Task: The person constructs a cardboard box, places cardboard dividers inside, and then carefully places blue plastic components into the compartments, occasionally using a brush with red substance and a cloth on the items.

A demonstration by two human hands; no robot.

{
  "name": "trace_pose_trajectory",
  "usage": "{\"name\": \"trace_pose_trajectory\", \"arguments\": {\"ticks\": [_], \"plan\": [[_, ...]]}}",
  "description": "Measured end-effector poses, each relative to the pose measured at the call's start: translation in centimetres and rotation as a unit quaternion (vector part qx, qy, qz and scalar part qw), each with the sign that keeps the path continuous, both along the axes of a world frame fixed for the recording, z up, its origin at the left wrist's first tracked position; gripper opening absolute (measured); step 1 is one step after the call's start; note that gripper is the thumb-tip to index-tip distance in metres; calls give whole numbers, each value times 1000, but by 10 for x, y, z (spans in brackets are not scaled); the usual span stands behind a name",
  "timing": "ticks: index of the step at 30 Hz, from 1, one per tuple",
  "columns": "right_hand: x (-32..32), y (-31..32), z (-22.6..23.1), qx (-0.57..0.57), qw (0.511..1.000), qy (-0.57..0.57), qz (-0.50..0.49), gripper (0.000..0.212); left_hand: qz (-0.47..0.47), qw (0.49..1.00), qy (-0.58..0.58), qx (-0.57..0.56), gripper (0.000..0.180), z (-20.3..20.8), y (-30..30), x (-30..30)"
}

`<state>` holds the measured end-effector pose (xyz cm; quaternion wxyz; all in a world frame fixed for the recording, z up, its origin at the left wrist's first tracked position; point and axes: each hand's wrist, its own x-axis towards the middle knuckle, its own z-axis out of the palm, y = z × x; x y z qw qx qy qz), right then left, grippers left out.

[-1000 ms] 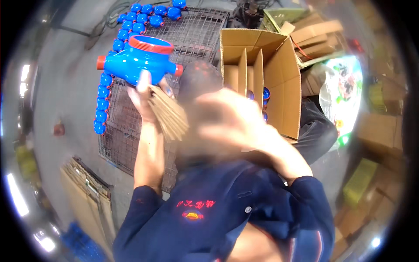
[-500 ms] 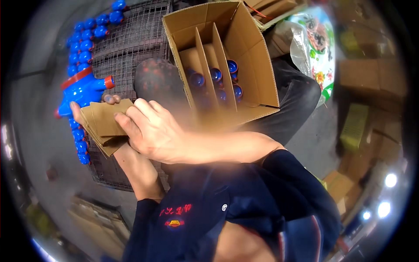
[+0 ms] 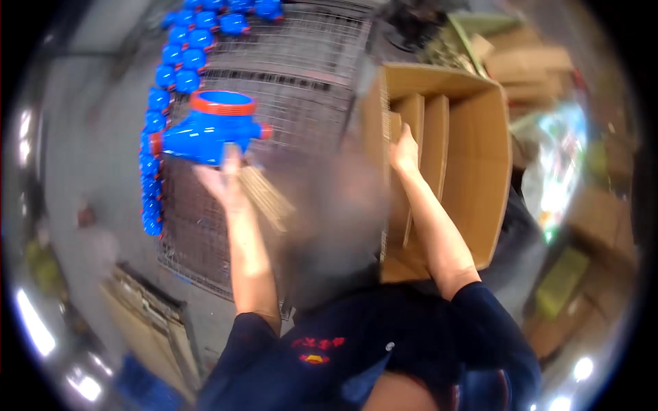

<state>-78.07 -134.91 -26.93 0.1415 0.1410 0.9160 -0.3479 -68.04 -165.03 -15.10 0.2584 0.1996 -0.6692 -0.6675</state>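
Left hand (image 3: 223, 181), in the head view, is clamped on a blue body (image 3: 205, 135), and I hold a wad of cards (image 3: 264, 197) along with it. Right hand (image 3: 404, 152) reaches into the box (image 3: 474, 164), beside the dividers (image 3: 434, 147); a card edge (image 3: 395, 126) shows at its fingertips, but I cannot tell whether they close on it. Two dividers already stand there; the depths are hidden from me. As I judge it, my wad is unplaced, and rows of blue pieces (image 3: 195, 59) remain outside, along the rack (image 3: 295, 63).
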Motion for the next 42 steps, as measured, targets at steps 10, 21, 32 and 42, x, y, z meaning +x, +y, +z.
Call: {"name": "trace_pose_trajectory", "arguments": {"ticks": [10, 21, 32, 42], "plan": [[-6, -9, -168, 57, 991, -53, 109, 34, -5, 992, 50, -118, 98, -5, -10, -20], [-42, -22, 256, -181, 761, 475, 403, 46, -412, 901, 24, -131, 88, 105, 48, -90], [-44, 20, 111, -85, 958, 268, 58, 40, -37, 956, -66, 282, 59, -69, 20, -85], [-89, -33, -188, 237, 947, 9, 217, 24, -137, 894, -74, 420, 66, -82, 1, -13]]}}
